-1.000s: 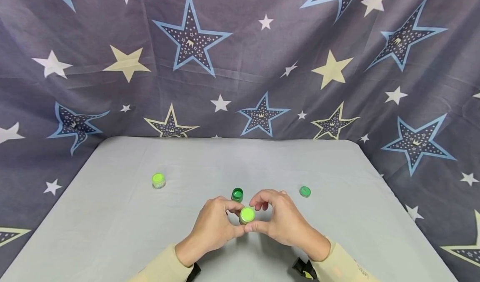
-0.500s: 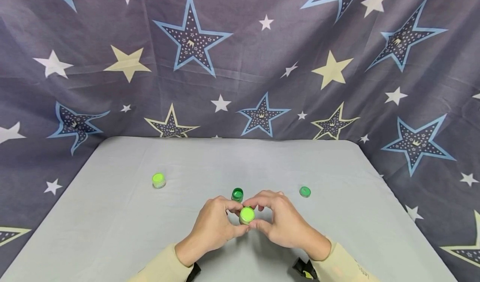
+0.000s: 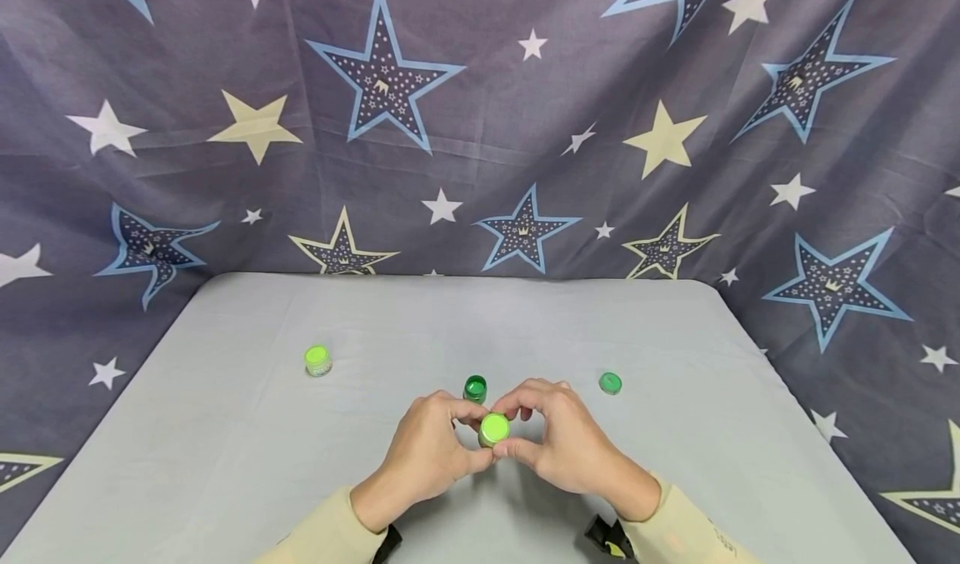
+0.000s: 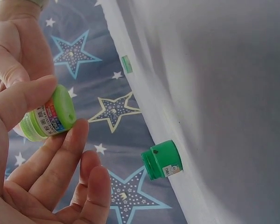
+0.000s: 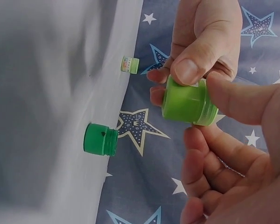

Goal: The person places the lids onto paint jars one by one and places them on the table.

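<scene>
My left hand (image 3: pixel 429 447) holds a small light green paint jar (image 3: pixel 493 431) upright between thumb and fingers, just above the table. On its other side, the thumb and index finger of my right hand (image 3: pixel 558 439) pinch it near its bright green top. A printed label with coloured bands shows on the jar (image 4: pixel 51 114) in the left wrist view. In the right wrist view the jar (image 5: pixel 183 102) shows a plain green side, with the left thumb across its body. Just beyond my hands stands an open dark green jar (image 3: pixel 475 390) with a threaded neck.
A second light green jar (image 3: pixel 318 361) with its lid on stands at the left of the grey-white table (image 3: pixel 225 431). A round green lid (image 3: pixel 611 383) lies to the right. A star-patterned curtain (image 3: pixel 480 114) hangs behind and around the table.
The right index finger has come in from apart to touch the jar's top edge, and the right thumb has shifted slightly along it. The left hand and other jars keep their places.
</scene>
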A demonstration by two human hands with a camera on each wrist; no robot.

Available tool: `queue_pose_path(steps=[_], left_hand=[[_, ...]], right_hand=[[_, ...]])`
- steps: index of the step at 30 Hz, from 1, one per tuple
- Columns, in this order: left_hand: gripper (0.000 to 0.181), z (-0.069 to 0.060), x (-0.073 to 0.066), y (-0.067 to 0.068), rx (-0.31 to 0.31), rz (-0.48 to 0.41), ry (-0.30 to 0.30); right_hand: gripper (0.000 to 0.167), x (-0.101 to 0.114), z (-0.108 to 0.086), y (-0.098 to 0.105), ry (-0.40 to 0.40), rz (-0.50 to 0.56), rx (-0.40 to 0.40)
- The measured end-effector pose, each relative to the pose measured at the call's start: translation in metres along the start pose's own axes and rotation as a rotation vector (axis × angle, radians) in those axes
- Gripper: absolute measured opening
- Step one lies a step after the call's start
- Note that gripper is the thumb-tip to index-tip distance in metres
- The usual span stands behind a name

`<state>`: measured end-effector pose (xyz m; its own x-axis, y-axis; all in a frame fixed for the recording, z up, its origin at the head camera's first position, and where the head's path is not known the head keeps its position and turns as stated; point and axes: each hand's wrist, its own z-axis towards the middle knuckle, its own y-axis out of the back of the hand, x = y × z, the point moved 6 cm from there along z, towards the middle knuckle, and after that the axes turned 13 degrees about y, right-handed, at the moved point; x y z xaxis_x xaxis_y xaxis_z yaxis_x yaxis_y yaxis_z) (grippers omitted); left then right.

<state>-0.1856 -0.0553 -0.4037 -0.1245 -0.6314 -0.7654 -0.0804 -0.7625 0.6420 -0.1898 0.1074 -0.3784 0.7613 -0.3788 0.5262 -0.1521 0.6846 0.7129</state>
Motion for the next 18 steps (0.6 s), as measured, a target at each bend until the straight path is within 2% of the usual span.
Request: queue_pose_path(steps=[18], left_hand=[[0.029,-0.0011,-0.0017,0.0006,-0.019,0.002,-0.006]], right_hand=[[0.038,-0.0033,-0.0015,-0.0002,-0.045,-0.027,-0.053]])
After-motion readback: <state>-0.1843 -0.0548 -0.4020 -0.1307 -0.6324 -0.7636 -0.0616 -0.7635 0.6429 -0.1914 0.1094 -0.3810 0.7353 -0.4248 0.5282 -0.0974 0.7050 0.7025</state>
